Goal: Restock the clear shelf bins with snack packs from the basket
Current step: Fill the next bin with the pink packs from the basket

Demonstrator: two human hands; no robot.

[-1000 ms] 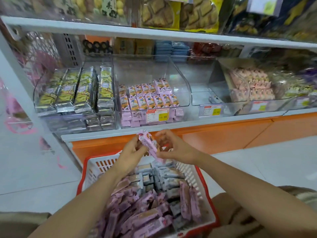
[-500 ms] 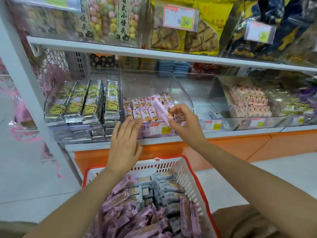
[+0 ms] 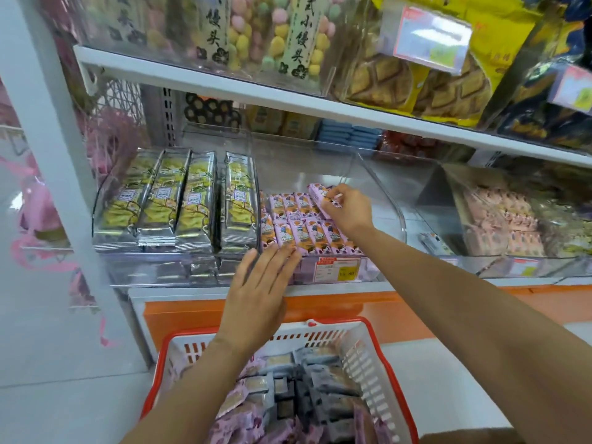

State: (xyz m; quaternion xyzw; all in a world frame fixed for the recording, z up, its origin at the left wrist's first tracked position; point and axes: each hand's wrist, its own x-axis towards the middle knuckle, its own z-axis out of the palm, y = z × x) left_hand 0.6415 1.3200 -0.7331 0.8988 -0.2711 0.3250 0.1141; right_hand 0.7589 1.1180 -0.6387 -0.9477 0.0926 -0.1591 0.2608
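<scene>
Just right of the frame's centre, the right hand (image 3: 347,209) pinches a pink-and-purple snack pack (image 3: 318,195) between its curled fingers and thumb. The pack's long axis slants from upper left to lower right, its free end pointing up-left toward the back of the shelf. It hovers over the rear right of the middle clear bin (image 3: 384,193), just above the neat rows of matching packs (image 3: 301,229) that lie lengthwise front to back. Below and left of it, the left hand (image 3: 259,290) is flat, fingers straight and together, fingertips touching the bin's front edge, well apart from the held pack. A red-rimmed white basket (image 3: 374,341) of packs fills the bottom centre.
</scene>
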